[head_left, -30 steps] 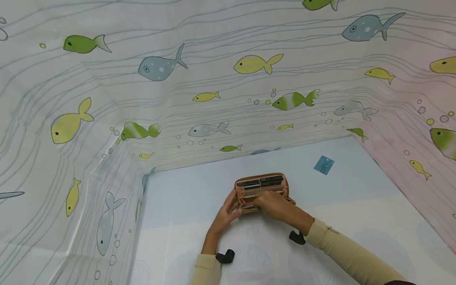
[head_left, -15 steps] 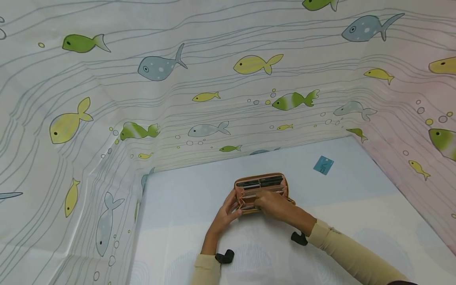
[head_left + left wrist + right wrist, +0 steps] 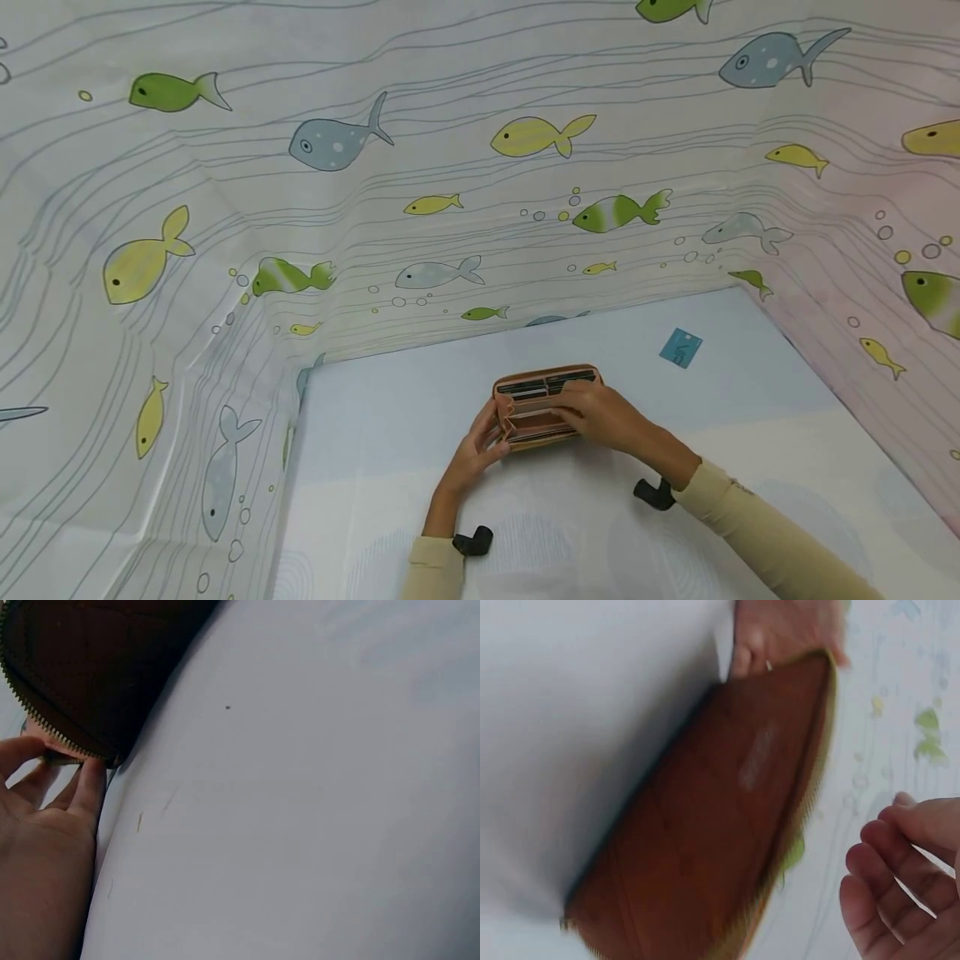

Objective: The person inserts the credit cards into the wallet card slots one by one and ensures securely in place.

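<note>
A brown zip-around wallet (image 3: 551, 421) stands unzipped on the table, its pink-lined compartments facing up and dark cards (image 3: 522, 388) in its rear slots. My left hand (image 3: 471, 454) grips the wallet's left end; in the left wrist view that hand's fingertips (image 3: 91, 769) are at the end of the zipper. Over the right part of the wallet is my right hand (image 3: 603, 414), hiding some of the slots. In the right wrist view its loosely curved fingers (image 3: 870, 862) are beside the wallet's zipper edge, with nothing visible in them.
A blue card (image 3: 682, 347) lies on the white-and-pale-blue tabletop (image 3: 390, 417), behind and to the right of the wallet. Fish-patterned sheeting (image 3: 420, 225) rises along the back and both sides.
My right hand has come up out of the wallet's front compartment and shifted back and right, over the rear card slots. The left hand keeps its hold on the wallet.
</note>
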`<state>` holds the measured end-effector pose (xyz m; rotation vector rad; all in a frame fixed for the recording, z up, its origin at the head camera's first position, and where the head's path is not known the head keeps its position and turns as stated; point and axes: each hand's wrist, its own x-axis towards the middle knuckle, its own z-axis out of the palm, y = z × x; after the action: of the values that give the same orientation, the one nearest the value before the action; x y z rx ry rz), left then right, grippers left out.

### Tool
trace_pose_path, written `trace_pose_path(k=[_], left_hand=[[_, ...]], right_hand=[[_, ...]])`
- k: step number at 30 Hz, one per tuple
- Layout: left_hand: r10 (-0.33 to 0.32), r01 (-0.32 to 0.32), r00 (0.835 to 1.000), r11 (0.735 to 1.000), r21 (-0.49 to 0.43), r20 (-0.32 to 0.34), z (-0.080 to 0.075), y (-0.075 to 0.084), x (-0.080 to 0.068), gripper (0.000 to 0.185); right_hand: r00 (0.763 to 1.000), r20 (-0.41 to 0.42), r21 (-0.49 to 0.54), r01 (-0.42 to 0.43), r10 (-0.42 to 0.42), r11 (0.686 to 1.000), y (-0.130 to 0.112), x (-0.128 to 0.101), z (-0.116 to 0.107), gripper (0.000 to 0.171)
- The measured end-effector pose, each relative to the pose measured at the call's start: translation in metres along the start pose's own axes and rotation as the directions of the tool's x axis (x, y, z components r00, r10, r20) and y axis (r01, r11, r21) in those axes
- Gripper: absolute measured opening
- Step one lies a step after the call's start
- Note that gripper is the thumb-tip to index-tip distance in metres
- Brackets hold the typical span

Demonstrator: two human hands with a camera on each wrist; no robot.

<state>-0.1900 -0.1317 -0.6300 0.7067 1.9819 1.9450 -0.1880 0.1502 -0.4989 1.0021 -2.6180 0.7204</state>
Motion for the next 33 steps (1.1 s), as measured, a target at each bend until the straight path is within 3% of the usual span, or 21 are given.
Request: trace_pose_path(k=[7, 15, 21, 25, 29, 33], left_hand=[[0.014, -0.014, 1.0, 1.0, 0.0, 0.006, 0.0, 0.0, -0.001, 0.083], [0.011, -0.011, 1.0, 1.0, -0.001, 0.012, 0.002, 0.004, -0.001, 0.082], [0.021, -0.021, 0.999, 1.0, -0.015, 0.036, 0.003, 0.023, 0.0, 0.082], [0.02, -0.019, 0.999, 1.0, -0.023, 0.034, 0.003, 0.025, 0.0, 0.081], [0.011, -0.01, 1.0, 1.0, -0.026, 0.018, 0.001, 0.013, 0.0, 0.082], [0.0, 0.0, 1.0, 0.999, -0.036, 0.011, 0.0, 0.005, 0.0, 0.082]], right_hand=[[0.99, -0.017, -0.011, -0.142, 0.142, 0.99, 0.024, -0.009, -0.03, 0.018], [0.95, -0.024, 0.001, -0.31, 0.31, 0.951, 0.073, -0.029, -0.05, 0.019], [0.896, -0.028, 0.049, -0.441, 0.443, 0.896, 0.11, -0.049, -0.059, 0.024], [0.857, -0.02, 0.084, -0.511, 0.514, 0.855, 0.133, -0.061, -0.061, 0.029], [0.802, 0.032, 0.118, -0.595, 0.596, 0.795, 0.154, -0.073, -0.06, 0.036], [0.723, 0.074, 0.165, -0.688, 0.687, 0.707, 0.169, -0.08, -0.06, 0.045]])
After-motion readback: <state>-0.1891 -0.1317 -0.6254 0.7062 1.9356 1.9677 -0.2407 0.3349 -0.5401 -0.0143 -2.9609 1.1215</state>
